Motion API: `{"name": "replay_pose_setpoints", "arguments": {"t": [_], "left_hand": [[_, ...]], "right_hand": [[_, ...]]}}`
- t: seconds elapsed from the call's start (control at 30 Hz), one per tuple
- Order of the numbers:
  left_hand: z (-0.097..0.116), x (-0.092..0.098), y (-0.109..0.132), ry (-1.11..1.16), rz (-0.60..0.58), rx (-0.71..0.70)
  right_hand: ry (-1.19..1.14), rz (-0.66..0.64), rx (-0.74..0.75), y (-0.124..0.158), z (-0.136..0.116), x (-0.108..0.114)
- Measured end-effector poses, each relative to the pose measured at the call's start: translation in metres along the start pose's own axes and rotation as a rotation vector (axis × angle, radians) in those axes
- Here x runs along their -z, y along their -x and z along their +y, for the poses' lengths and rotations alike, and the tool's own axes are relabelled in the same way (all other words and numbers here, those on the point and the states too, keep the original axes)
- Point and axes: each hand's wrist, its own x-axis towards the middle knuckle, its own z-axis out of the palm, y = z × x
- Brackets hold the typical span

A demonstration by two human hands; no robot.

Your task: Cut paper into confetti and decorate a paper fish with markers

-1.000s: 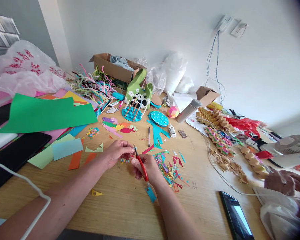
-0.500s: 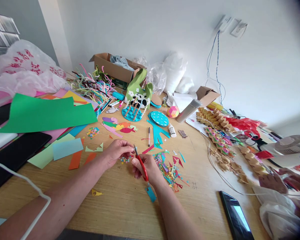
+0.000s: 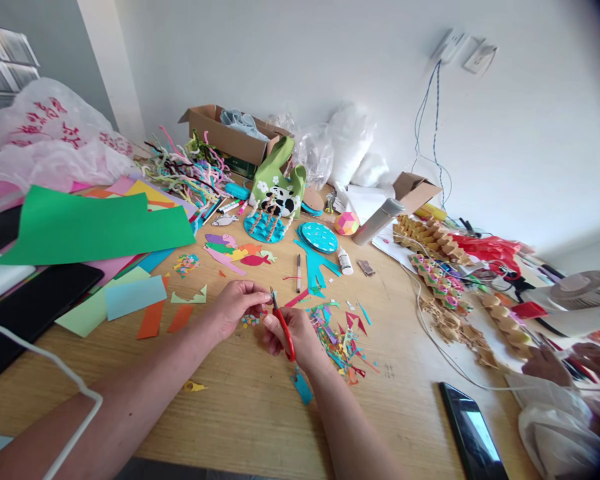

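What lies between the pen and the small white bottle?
A blue paper cutout lies between the pen and the small white bottle, in the head view.

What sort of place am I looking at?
Probably a craft table in a room: red-handled scissors in the right hand, cut-out paper fish and a pile of paper scraps.

Craft workroom, indoors; whether home or studio cannot be told. Pale wall behind a wooden counter. Evidence: green paper sheet, 9 o'clock; tangled fuzzy craft stems, 10 o'clock; cardboard box, 11 o'clock; wall sockets, 1 o'clock; egg-carton strips, 3 o'clock; second person, 4 o'clock; coloured paper scraps, 5 o'clock; red-handled scissors, 6 o'clock.
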Motion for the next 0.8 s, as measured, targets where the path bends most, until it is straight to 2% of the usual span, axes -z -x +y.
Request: {"name": "replay_pose_setpoints", "arguments": {"t": [0.47,0.8], "left_hand": [[-0.0061,-0.0028,-0.0008,0.015,0.041,-0.028],[-0.0058,-0.0053,0.0007,0.026,0.063,-0.040]], "right_hand": [[-0.017,0.019,0.034,-0.0010,0.0030,0.0001],[0.022,0.053,0.004,-0.0012,-0.0007,0.0000]]}}
